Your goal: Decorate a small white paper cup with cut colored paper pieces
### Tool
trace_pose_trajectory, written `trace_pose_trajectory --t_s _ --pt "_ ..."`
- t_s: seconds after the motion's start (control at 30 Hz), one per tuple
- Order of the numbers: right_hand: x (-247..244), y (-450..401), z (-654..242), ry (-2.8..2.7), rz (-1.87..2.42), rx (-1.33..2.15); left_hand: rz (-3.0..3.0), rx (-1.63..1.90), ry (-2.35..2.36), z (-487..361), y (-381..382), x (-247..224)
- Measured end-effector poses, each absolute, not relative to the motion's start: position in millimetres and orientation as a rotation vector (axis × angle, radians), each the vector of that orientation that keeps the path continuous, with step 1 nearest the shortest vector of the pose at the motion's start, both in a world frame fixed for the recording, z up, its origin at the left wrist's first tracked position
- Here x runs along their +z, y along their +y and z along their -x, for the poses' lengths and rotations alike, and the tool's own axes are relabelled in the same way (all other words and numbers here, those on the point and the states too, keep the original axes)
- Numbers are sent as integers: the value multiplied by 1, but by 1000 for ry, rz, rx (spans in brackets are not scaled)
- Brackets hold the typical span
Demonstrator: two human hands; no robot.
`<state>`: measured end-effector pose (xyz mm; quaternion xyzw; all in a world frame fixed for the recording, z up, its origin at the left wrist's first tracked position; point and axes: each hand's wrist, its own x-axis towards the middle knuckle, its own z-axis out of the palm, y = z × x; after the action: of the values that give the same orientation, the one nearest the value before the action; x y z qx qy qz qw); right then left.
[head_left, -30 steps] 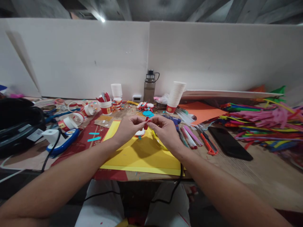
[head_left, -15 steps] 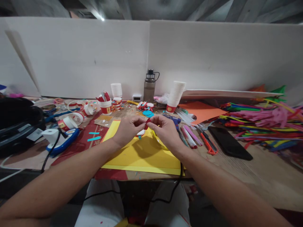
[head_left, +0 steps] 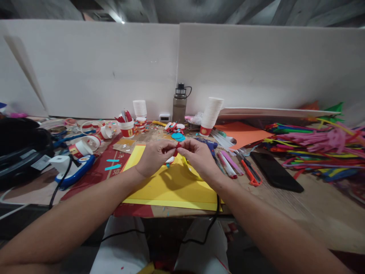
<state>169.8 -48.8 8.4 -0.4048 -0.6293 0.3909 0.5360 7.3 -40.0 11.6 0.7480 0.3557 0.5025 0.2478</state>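
Note:
Between my two hands is a small dark red piece (head_left: pixel 177 147), pinched from both sides above the yellow sheets (head_left: pixel 173 186). The fingertips of my left hand (head_left: pixel 156 155) grip its left side. My right hand (head_left: pixel 197 156) has thumb and finger closed on the right side. Just below the fingertips, a small white and red round piece with a blue bit (head_left: pixel 170 160) lies on the yellow sheet, partly hidden by my left hand. Several blue paper discs (head_left: pixel 178 137) lie beyond my hands.
A bottle (head_left: pixel 180 104) and stacked paper cups (head_left: pixel 211 116) stand at the back. Right of the yellow sheets are markers (head_left: pixel 228 165), an orange cutter (head_left: pixel 251 173), a black phone (head_left: pixel 276 172) and colourful pipe cleaners (head_left: pixel 322 142). A blue power strip (head_left: pixel 75 173) lies left.

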Motion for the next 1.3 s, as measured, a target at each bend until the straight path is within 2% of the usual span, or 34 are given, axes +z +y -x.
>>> trace_pose_trajectory --t_s 0.5,0.97,1.3 --pt "12 -53 -170 -1574 1025 797 -2279 1465 896 -6 -35 6" --pt "10 -53 -174 -1660 1060 651 -2243 1371 837 -7 -33 4" --pt "14 -55 -175 -1596 1084 725 -2001 1023 876 -6 -30 7"
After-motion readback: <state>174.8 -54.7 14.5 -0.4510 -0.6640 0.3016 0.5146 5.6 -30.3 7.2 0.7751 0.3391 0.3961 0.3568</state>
